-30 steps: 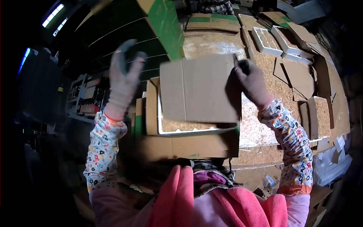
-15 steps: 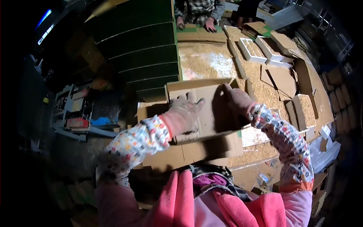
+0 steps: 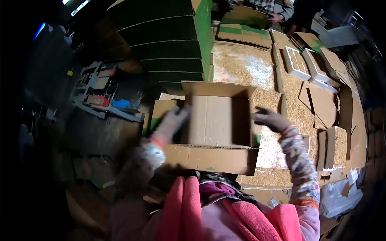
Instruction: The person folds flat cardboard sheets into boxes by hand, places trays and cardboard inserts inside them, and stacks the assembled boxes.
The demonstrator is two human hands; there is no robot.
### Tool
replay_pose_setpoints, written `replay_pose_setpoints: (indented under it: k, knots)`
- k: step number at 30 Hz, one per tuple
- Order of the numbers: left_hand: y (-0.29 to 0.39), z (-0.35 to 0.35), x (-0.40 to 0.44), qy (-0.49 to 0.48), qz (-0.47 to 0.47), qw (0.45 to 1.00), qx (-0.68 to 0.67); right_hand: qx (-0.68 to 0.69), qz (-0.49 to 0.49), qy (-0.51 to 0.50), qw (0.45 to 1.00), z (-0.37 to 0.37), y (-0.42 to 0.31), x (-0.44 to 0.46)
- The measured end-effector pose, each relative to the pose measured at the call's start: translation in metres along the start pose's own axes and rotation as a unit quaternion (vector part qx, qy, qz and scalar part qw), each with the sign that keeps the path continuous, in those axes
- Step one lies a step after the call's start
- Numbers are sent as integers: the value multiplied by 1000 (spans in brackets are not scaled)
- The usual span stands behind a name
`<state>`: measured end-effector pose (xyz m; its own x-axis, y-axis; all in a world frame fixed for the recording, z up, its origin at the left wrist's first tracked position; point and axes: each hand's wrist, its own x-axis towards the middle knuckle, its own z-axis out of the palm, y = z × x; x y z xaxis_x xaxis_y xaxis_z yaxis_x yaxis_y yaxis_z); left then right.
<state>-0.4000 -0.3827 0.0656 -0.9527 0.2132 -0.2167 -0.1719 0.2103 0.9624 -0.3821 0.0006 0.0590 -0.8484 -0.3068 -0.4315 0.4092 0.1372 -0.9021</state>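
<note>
An open cardboard box [image 3: 219, 120] sits in front of me on the work surface, its bare brown bottom showing. One flap stands up at the far side, and another flap [image 3: 219, 159] spreads toward me. My left hand [image 3: 173, 121], gloved and blurred by motion, is at the box's left side with fingers apart; whether it touches the cardboard I cannot tell. Just off the right side, my right hand [image 3: 272, 119], also gloved, points its loosely spread fingers toward the box and holds nothing.
A tall stack of green cardboard [image 3: 173, 50] rises at the far left. White trays [image 3: 296, 63] and loose cardboard pieces [image 3: 323, 104] lie on the right of the chipboard table [image 3: 231, 60]. Across it, another person's hand [image 3: 275, 17] is at a cardboard piece.
Both hands have come out of the box, the left going left and the right going right. The far flap now stands up. Across the table, the person's cardboard has been raised.
</note>
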Motion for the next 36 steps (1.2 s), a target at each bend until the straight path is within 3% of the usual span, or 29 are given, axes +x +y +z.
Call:
replay_pose_setpoints:
  k: [1, 2, 3, 5, 6, 9, 11, 12, 13, 14, 15, 16, 17, 18, 20, 21, 23, 25, 28, 29, 30, 31, 32, 33, 34, 35, 36]
  knots:
    - [-45, 11, 16, -29, -24, 986, 162, -186, 53, 37, 980, 7, 40, 38]
    - [-60, 14, 21, 26, -21, 986, 163, -268, 28, 70, 960, 39, 31, 37]
    - [-75, 16, 26, 80, -19, 983, 163, -248, -38, 154, 956, 54, 30, 36]
    - [-46, 1, 13, -32, -52, 990, -130, 11, -138, 65, 988, 72, 32, 8]
    - [-7, 2, 5, -42, -113, 991, -52, 33, -147, 83, 985, 85, 29, -8]
    - [27, 11, 29, -73, 1, 989, -125, 346, -186, 96, 915, 73, 24, -18]
    - [90, 12, 25, -23, 95, 937, -335, 402, -229, 112, 879, 39, -13, -29]
    - [107, -8, 42, -63, 64, 944, -317, 392, -260, 121, 874, 22, -43, -35]
    - [135, -28, 45, -38, 293, 943, -155, 369, -291, 127, 874, 10, -79, -34]
    - [158, -42, 53, 170, 506, 841, 86, 338, -319, 135, 875, 0, -118, -29]
    - [211, -96, 59, 323, 567, 756, 50, 294, -348, 144, 878, 1, -162, -17]
    - [219, -137, 86, 433, 576, 688, 86, 260, -368, 153, 879, -4, -199, -2]
    - [217, -173, 129, 464, 545, 698, -12, 229, -385, 162, 879, -6, -234, 14]
    - [205, -200, 166, 286, 497, 798, -188, 196, -394, 173, 881, -7, -266, 32]
    - [176, -215, 221, 372, 426, 824, -21, 133, -394, 200, 887, -5, -313, 73]
    - [186, -205, 220, 424, 466, 776, -35, 101, -391, 213, 890, -3, -332, 95]
    - [192, -191, 200, 421, 487, 765, 4, 24, -373, 239, 896, 6, -361, 135]
    - [173, -193, 212, 497, 452, 732, 115, -74, -345, 261, 899, 17, -374, 168]
    - [151, -211, 180, 346, 433, 827, 94, -214, -337, 227, 888, 50, -355, 156]
    - [141, -201, 139, 263, 475, 837, 69, -230, -346, 210, 885, 63, -326, 130]
    - [132, -187, 94, 251, 403, 867, 153, -246, -335, 217, 883, 69, -283, 101]
    - [81, -193, 71, 260, 463, 707, 467, -308, -312, 268, 858, 64, -205, 75]
    - [71, -165, 26, 206, 286, 897, 267, -366, -284, 317, 827, 58, -127, 48]
    - [27, -151, -7, 220, 226, 876, 365, -449, -267, 409, 748, 61, -27, 32]
    - [-32, -141, -34, 201, 135, 870, 430, -464, -200, 407, 761, 91, 36, -1]
    - [-102, -134, -57, 163, 77, 867, 464, -378, -98, 344, 854, 112, 84, -19]
    - [-141, -111, -75, 80, -86, 960, 256, -294, 23, 293, 910, 134, 132, -37]
